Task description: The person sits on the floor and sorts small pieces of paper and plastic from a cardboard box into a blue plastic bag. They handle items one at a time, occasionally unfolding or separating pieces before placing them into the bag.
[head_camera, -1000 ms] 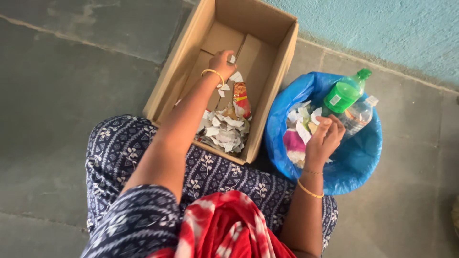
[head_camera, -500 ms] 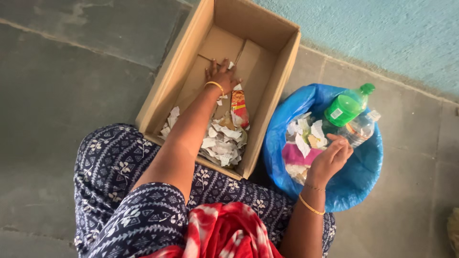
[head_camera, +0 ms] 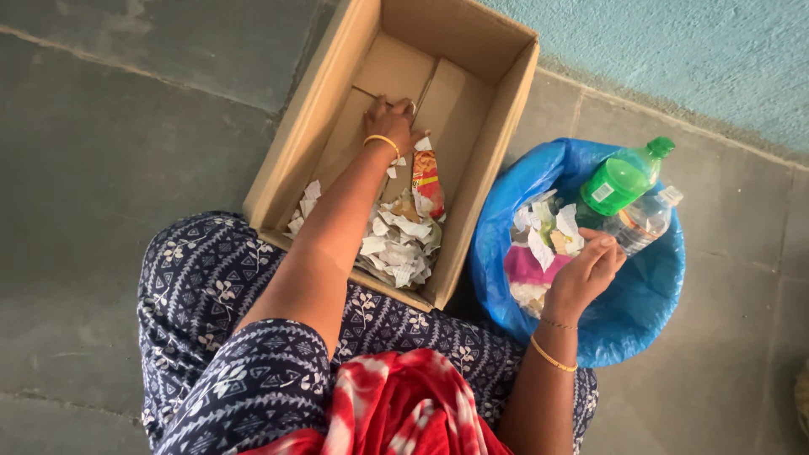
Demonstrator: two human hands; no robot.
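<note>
Cardboard makes up the open box [head_camera: 493, 135] at about 12 o'clock from the seated person, and the left hand [head_camera: 392, 126] lies deep inside it, fingers [head_camera: 381, 107] spread flat on the bare bottom flaps, holding nothing that I can see. Torn paper scraps [head_camera: 396, 244] are heaped at the near end of the box, at 6 o'clock from that hand, with a red and yellow snack wrapper [head_camera: 428, 181] just beside the wrist.

At 3 o'clock from the box stands a bin lined with a blue bag [head_camera: 632, 312]. The right hand [head_camera: 586, 274] hovers over its contents, fingers curled loosely together; whether they pinch a scrap I cannot tell. More paper bits [head_camera: 543, 232] and something pink lie at 9 o'clock from that hand. A green bottle [head_camera: 619, 179] and a clear bottle [head_camera: 645, 221] lean on the far rim at 1 o'clock, touching each other.

Risks, as I judge them: the bottles rest tilted on soft bag plastic, so a nudge from the right hand could roll them out onto the floor [head_camera: 126, 168]. Light scraps may flutter down between box and bin. The left forearm crosses above the heap and could drag pieces over the near wall of the box onto the lap.
</note>
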